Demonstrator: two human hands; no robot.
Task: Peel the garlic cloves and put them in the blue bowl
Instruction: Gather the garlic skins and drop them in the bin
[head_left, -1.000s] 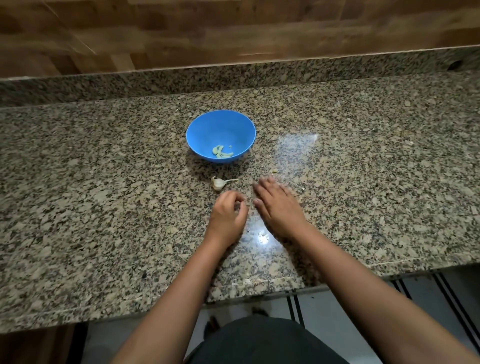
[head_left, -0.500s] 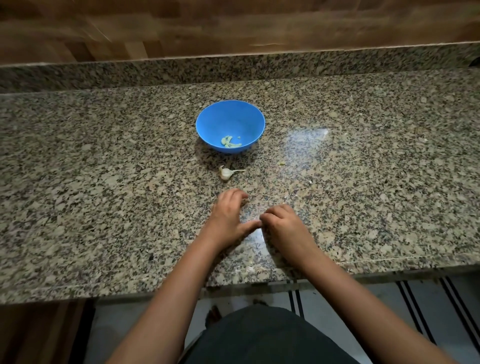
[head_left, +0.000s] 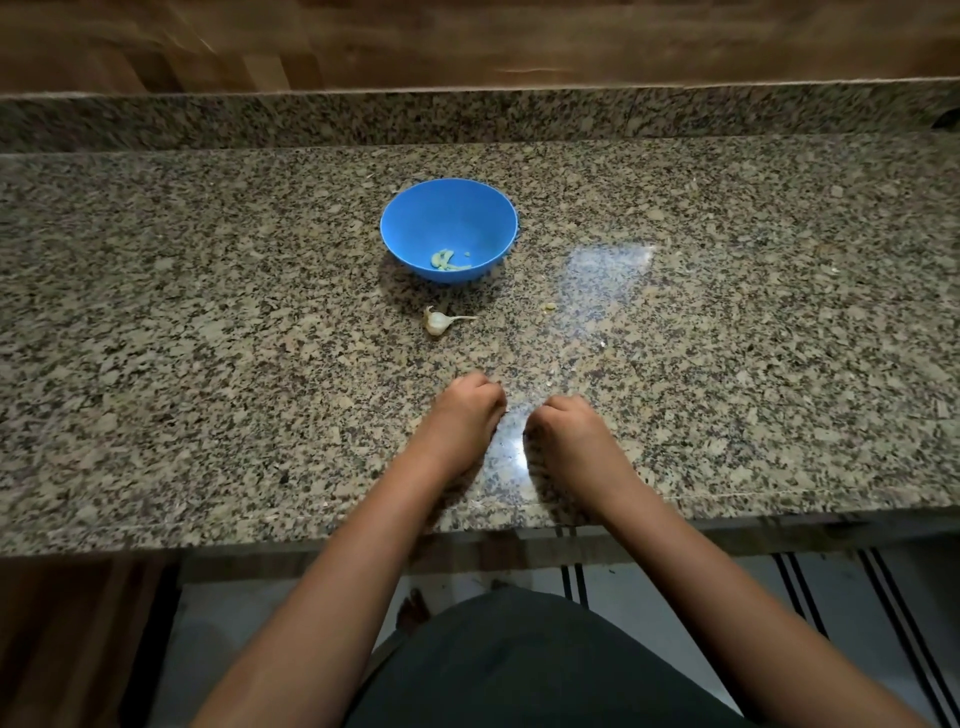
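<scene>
A blue bowl (head_left: 415, 223) stands on the granite counter (head_left: 208, 364), with a few peeled, pale green garlic pieces (head_left: 445, 261) at its bottom. Just in front of the bowl lies one unpeeled garlic clove (head_left: 436, 322) with a thin papery tail. Nearer the counter's front edge, my left hand (head_left: 467, 410) and my right hand (head_left: 569, 428) rest side by side, a small gap between them. Both have their fingers curled under. Nothing shows in either hand, though the fingertips are hidden. Both hands are well short of the clove.
A tiny pale scrap (head_left: 548, 307) lies right of the clove. A granite upstand (head_left: 675, 111) and a wooden wall (head_left: 519, 36) close the back. The counter's front edge (head_left: 779, 512) runs just behind my wrists, with striped floor below.
My right hand went from flat fingers to curled ones and drew back toward the edge. My left hand also pulled back, and the hands have parted slightly.
</scene>
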